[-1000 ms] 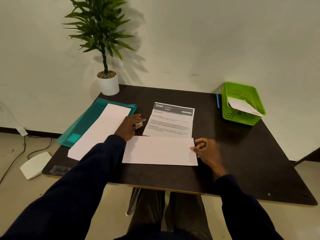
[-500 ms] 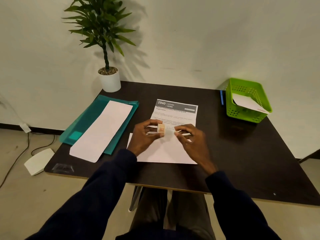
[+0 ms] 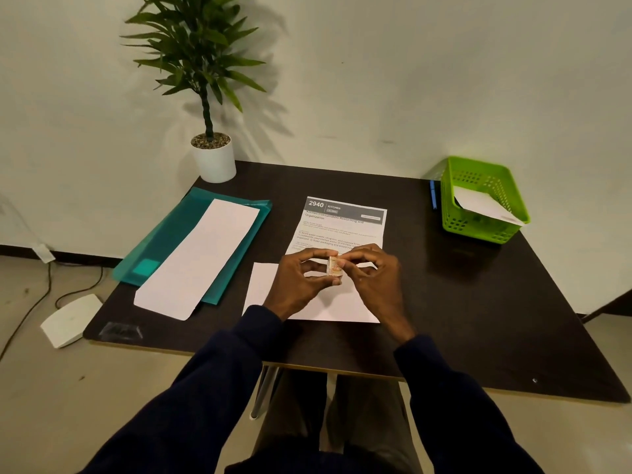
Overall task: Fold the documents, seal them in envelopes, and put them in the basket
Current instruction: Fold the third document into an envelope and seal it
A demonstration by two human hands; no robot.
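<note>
A printed document [image 3: 342,224] lies in the middle of the dark table [image 3: 478,302], its near third folded up so the blank back [image 3: 263,285] shows. Above that fold, my left hand [image 3: 297,282] holds a small orange-and-white glue stick [image 3: 334,266] between thumb and fingers. My right hand [image 3: 372,275] pinches the top end of the same glue stick. A long white envelope [image 3: 201,258] lies on a teal folder [image 3: 171,241] to the left. The green basket [image 3: 478,230] at the back right holds a white envelope [image 3: 482,205].
A potted plant [image 3: 212,155] stands at the back left corner by the wall. A blue pen [image 3: 433,195] lies just left of the basket. A white device [image 3: 70,319] and cables lie on the floor to the left.
My left hand brought the glue stick from beside the envelope over the folded document. My right hand left the paper's edge and came to pinch the stick's top.
</note>
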